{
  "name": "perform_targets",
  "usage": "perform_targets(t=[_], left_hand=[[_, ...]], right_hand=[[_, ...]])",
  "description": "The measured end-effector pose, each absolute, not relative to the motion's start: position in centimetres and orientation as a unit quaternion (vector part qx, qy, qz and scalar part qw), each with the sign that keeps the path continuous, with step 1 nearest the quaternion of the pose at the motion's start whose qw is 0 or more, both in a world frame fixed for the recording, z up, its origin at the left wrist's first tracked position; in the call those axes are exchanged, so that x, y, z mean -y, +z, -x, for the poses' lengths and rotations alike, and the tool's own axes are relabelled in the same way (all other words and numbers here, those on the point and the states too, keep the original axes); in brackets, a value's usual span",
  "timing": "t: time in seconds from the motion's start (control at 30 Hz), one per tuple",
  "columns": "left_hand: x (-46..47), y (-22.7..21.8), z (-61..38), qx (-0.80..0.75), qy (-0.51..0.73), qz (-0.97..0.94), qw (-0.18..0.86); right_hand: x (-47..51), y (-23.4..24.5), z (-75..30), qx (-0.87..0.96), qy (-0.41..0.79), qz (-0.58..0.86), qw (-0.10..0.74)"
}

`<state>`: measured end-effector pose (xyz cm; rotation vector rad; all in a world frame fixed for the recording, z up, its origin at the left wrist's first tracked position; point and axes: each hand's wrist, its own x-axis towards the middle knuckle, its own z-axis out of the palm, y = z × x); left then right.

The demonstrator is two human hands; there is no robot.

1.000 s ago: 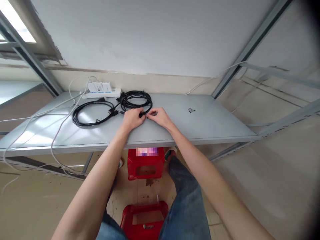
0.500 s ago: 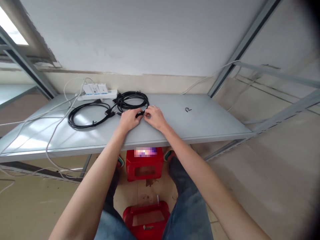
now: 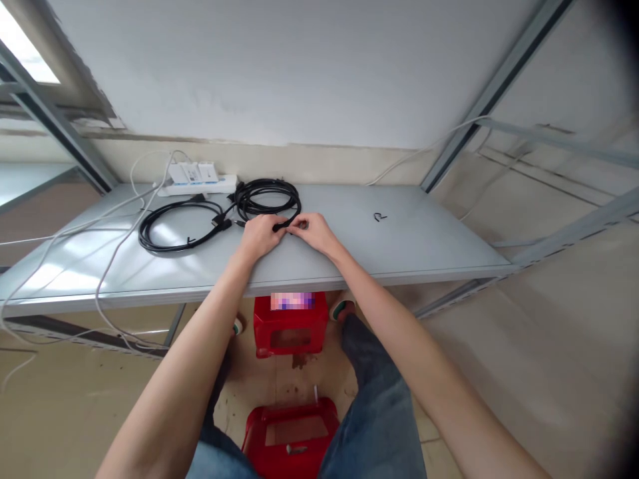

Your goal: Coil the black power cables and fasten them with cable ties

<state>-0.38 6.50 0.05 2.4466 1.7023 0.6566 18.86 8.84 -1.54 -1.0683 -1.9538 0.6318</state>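
Observation:
A coiled black cable (image 3: 267, 188) lies on the grey shelf, its near side running into my hands. My left hand (image 3: 263, 234) is closed on that near stretch of cable, with a short dark piece showing past the thumb. Opposite it, my right hand (image 3: 312, 231) has thumb and forefinger pinched together at the same spot; whatever small thing is between those fingertips is too small to make out. To the left lies a second black cable (image 3: 167, 247), looped and fastened with a small tie. Dark connector ends (image 3: 219, 221) rest between the two coils.
A white power strip (image 3: 200, 186) with plugged-in white adapters stands against the wall. White cords (image 3: 107, 256) drape over the shelf's left front edge. Small black tie pieces (image 3: 380, 217) lie on the right. Red stools (image 3: 289, 326) stand below, one under the shelf edge. Metal posts (image 3: 492, 83) frame the shelf.
My right hand has turned slightly, its fingers now in a flatter pinch beside the left hand. The left hand keeps its hold on the cable. The view has shifted slightly.

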Motion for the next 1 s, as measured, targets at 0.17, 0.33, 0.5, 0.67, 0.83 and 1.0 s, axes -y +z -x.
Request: perform_targets(t=[0.17,0.33,0.5,0.67,0.83,1.0], left_hand=[[-6.3,0.3,0.2,-0.56,0.209,-0.8,0.045],[-6.1,0.5,0.2,-0.55,0.203,-0.809,0.039],[-6.1,0.4,0.2,-0.543,0.204,-0.814,0.035],[-6.3,0.3,0.3,-0.545,0.2,-0.814,0.029],[-6.4,0.2,0.3,-0.552,0.207,-0.807,0.03],[-6.1,0.4,0.2,-0.553,0.209,-0.805,0.041]], right_hand=[[-8.1,-1.0,-19.0,0.794,0.201,0.419,0.392],[-7.6,-0.7,-18.8,0.823,0.103,0.422,0.366],[-7.4,-0.6,-18.5,0.847,0.03,0.427,0.315],[-6.8,-0.5,-18.1,0.864,-0.035,0.419,0.277],[-6.9,-0.8,-18.2,0.843,0.007,0.444,0.303],[-8.5,-1.3,-18.7,0.799,0.173,0.449,0.359]])
